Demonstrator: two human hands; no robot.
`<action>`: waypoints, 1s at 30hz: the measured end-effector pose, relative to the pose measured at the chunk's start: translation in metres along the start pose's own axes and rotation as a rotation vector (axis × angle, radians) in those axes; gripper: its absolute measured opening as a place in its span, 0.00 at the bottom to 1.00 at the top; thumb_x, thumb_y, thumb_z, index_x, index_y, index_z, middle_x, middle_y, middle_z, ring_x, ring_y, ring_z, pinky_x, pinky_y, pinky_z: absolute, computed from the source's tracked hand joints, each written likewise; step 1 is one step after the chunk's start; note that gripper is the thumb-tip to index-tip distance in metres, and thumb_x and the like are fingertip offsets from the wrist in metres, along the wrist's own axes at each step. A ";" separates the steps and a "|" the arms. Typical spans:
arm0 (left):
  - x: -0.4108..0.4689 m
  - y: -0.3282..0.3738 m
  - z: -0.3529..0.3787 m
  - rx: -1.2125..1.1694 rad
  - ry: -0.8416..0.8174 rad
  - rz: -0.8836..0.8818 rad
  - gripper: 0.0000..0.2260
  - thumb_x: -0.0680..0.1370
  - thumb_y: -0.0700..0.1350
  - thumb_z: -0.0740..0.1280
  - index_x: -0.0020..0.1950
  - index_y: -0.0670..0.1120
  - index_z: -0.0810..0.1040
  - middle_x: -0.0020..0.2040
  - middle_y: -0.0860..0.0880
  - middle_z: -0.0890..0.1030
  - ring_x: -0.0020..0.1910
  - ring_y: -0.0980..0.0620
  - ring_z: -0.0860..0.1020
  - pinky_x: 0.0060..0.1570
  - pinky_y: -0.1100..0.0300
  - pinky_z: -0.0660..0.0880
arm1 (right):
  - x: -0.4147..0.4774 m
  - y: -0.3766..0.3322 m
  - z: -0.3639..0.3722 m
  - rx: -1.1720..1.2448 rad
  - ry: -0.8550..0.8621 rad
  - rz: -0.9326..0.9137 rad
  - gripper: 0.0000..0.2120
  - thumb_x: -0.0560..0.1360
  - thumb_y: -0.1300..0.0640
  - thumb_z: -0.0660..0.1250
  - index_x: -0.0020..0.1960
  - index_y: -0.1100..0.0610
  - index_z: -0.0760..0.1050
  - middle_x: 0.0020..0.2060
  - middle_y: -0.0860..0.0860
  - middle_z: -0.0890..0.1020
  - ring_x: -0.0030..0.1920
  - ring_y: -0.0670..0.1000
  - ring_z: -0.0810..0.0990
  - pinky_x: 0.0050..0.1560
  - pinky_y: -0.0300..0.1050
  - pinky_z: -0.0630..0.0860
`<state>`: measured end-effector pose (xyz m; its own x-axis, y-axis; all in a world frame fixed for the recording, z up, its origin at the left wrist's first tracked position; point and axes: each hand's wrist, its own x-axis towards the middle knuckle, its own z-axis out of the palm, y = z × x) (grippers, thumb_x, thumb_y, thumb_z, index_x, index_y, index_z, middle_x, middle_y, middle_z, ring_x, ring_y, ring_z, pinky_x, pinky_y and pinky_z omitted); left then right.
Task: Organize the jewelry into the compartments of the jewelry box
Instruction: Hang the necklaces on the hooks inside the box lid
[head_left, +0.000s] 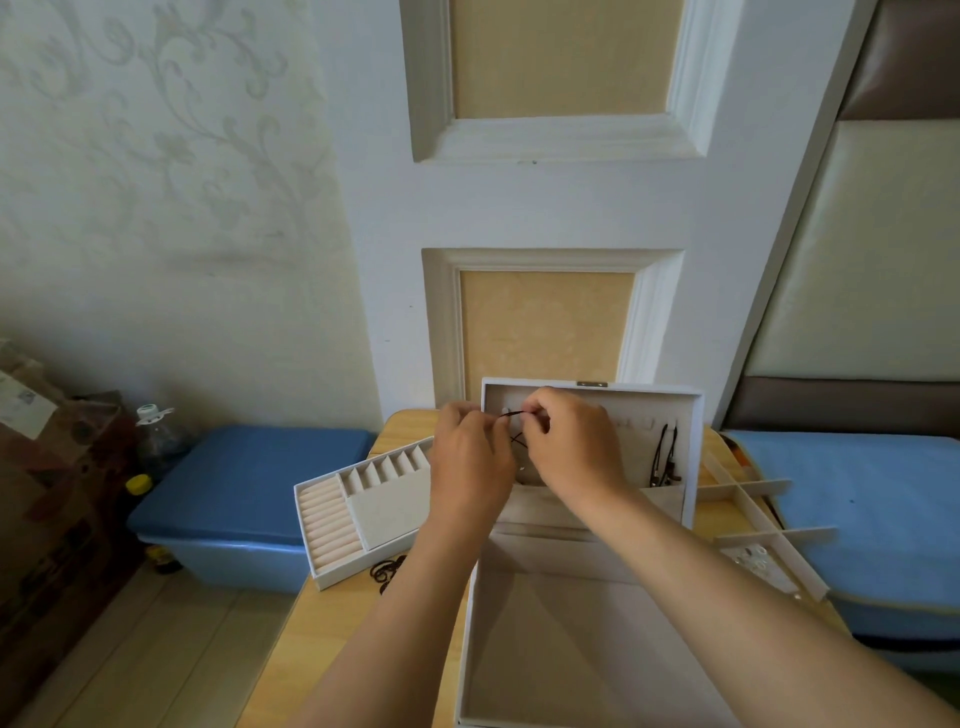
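Pinching a thin dark cord (513, 413) with both my left hand (467, 457) and right hand (574, 449), thumb and forefinger closed on it. Cord lies against the upright lid (639, 405) of the jewelry box (545, 649), upper left.

ring tray (389, 512) left of jewelry box (530, 639) | divider grid (748, 493) right

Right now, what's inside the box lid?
A dark necklace hangs at the right of the lid, into its pocket. The left hand and right hand pinch a dark cord, covering the left side.
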<state>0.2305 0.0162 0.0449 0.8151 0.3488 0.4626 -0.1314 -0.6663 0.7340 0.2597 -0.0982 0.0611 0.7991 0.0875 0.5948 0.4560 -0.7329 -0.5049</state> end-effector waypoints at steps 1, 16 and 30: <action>-0.001 0.001 0.001 -0.009 0.026 -0.017 0.10 0.81 0.45 0.64 0.46 0.41 0.81 0.55 0.50 0.74 0.46 0.59 0.69 0.45 0.69 0.62 | 0.000 -0.001 0.001 -0.018 0.008 0.006 0.05 0.76 0.58 0.67 0.42 0.54 0.79 0.36 0.48 0.83 0.37 0.54 0.79 0.35 0.51 0.78; 0.007 0.005 0.006 -0.119 0.153 -0.177 0.10 0.77 0.43 0.69 0.39 0.44 0.71 0.41 0.49 0.74 0.36 0.55 0.70 0.36 0.66 0.67 | 0.002 -0.013 0.008 -0.201 0.008 -0.052 0.07 0.79 0.58 0.63 0.43 0.58 0.75 0.38 0.52 0.79 0.36 0.56 0.76 0.32 0.45 0.61; 0.014 0.007 0.001 -0.426 0.076 -0.301 0.04 0.76 0.41 0.68 0.49 0.49 0.80 0.42 0.54 0.82 0.44 0.55 0.81 0.45 0.61 0.78 | 0.001 -0.020 0.010 -0.225 0.028 0.054 0.08 0.77 0.58 0.63 0.39 0.53 0.72 0.34 0.48 0.77 0.34 0.52 0.70 0.27 0.41 0.54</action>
<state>0.2415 0.0160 0.0557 0.8111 0.5408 0.2230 -0.1281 -0.2078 0.9698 0.2555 -0.0763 0.0659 0.8072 0.0271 0.5896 0.3113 -0.8683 -0.3863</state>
